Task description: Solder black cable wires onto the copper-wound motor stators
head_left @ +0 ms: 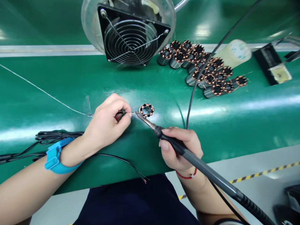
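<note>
My left hand (109, 120) pinches the end of a thin black wire (122, 112) between thumb and fingertips. In my right hand (181, 147) is a soldering iron (178, 145), held like a pen. Its metal tip meets or nearly meets the wire end just beyond my left fingertips; exact contact is too small to tell. Right beside the tip stands a motor stator (146, 110) with copper windings round its top. A thin silvery strand (47, 92) runs from the left edge to behind my left hand, where its end is hidden.
A fan in a clear round housing (131, 40) hangs above the bench. Several wound stators (211, 68) stand at the back right, near a whitish cylinder (235, 53) and a soldering stand (273, 64). The iron's cord (191, 103) crosses there. Black cables (56, 136) lie at left.
</note>
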Action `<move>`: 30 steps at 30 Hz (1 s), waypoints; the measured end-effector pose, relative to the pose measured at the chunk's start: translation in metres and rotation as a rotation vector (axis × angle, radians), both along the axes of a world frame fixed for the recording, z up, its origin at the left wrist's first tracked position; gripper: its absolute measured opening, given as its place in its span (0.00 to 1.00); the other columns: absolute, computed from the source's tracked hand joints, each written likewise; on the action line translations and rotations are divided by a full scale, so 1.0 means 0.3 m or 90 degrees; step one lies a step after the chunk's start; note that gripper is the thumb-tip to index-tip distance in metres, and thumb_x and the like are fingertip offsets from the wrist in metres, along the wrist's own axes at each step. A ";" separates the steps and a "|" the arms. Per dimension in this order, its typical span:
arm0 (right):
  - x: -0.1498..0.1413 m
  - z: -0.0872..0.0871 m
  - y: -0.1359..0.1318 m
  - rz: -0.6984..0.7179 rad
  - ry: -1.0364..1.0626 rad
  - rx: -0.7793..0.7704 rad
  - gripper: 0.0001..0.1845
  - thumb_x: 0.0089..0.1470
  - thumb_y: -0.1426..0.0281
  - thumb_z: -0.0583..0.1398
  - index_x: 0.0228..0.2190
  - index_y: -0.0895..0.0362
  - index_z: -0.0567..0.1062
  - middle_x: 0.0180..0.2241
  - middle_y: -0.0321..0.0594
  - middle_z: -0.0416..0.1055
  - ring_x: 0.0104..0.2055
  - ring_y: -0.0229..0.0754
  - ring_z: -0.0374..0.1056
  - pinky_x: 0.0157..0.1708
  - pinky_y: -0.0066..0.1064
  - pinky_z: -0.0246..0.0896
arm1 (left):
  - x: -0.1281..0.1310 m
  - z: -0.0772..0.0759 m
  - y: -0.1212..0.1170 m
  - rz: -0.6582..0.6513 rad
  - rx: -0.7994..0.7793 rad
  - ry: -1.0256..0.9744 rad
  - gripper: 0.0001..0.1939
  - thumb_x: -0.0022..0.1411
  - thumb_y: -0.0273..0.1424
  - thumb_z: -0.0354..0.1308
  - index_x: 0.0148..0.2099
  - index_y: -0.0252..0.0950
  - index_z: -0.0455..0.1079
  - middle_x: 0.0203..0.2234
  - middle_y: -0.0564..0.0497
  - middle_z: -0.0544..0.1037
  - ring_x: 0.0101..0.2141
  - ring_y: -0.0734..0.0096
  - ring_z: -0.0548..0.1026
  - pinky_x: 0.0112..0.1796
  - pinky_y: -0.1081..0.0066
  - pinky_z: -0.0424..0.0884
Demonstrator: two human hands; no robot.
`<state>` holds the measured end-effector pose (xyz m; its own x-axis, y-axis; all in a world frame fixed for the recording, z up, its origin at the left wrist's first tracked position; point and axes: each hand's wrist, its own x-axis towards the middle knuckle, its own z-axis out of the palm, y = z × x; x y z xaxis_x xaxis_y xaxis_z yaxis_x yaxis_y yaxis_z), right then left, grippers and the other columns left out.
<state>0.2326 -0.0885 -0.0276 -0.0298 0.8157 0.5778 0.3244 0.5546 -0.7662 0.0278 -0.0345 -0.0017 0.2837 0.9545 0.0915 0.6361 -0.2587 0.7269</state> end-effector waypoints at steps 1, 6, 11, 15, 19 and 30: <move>-0.002 0.003 0.001 0.001 -0.002 0.002 0.16 0.50 0.74 0.64 0.42 0.56 0.74 0.32 0.41 0.79 0.28 0.42 0.77 0.28 0.33 0.76 | 0.000 -0.001 0.000 -0.001 0.003 -0.001 0.04 0.58 0.22 0.55 0.31 0.35 0.67 0.31 0.52 0.70 0.28 0.77 0.65 0.25 0.74 0.60; 0.000 0.003 0.005 0.009 -0.007 0.011 0.15 0.51 0.73 0.63 0.43 0.56 0.74 0.31 0.39 0.79 0.27 0.41 0.77 0.27 0.31 0.76 | -0.001 -0.007 0.000 -0.008 0.029 -0.009 0.05 0.57 0.21 0.55 0.31 0.35 0.68 0.31 0.53 0.70 0.27 0.78 0.65 0.25 0.75 0.61; 0.015 -0.019 -0.003 -0.011 -0.003 0.006 0.17 0.52 0.72 0.64 0.45 0.54 0.74 0.32 0.40 0.79 0.29 0.43 0.77 0.26 0.33 0.76 | -0.005 -0.008 0.000 -0.006 0.041 -0.010 0.04 0.57 0.22 0.55 0.31 0.35 0.68 0.30 0.52 0.70 0.28 0.77 0.66 0.25 0.75 0.61; 0.009 -0.011 -0.003 -0.008 -0.001 0.003 0.16 0.52 0.72 0.64 0.44 0.54 0.74 0.32 0.40 0.79 0.28 0.43 0.77 0.27 0.34 0.77 | -0.003 -0.008 0.001 -0.016 0.044 0.004 0.04 0.57 0.22 0.55 0.31 0.35 0.68 0.31 0.53 0.71 0.26 0.77 0.65 0.24 0.74 0.61; -0.004 0.009 0.001 -0.004 -0.005 -0.005 0.14 0.52 0.72 0.63 0.42 0.55 0.74 0.30 0.39 0.79 0.27 0.42 0.77 0.28 0.32 0.77 | 0.001 -0.007 0.001 -0.011 0.058 0.018 0.05 0.58 0.22 0.55 0.31 0.35 0.68 0.30 0.52 0.71 0.29 0.76 0.66 0.26 0.74 0.62; 0.005 -0.001 0.012 0.014 0.001 -0.005 0.16 0.54 0.72 0.62 0.45 0.54 0.73 0.28 0.37 0.76 0.22 0.38 0.72 0.21 0.31 0.71 | 0.000 -0.009 0.001 -0.004 0.062 0.012 0.05 0.57 0.21 0.56 0.32 0.35 0.68 0.31 0.52 0.71 0.31 0.75 0.68 0.27 0.74 0.63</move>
<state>0.2341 -0.0849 -0.0280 -0.0468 0.8190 0.5719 0.3113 0.5560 -0.7707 0.0277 -0.0342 -0.0042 0.2929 0.9393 0.1785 0.6471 -0.3322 0.6862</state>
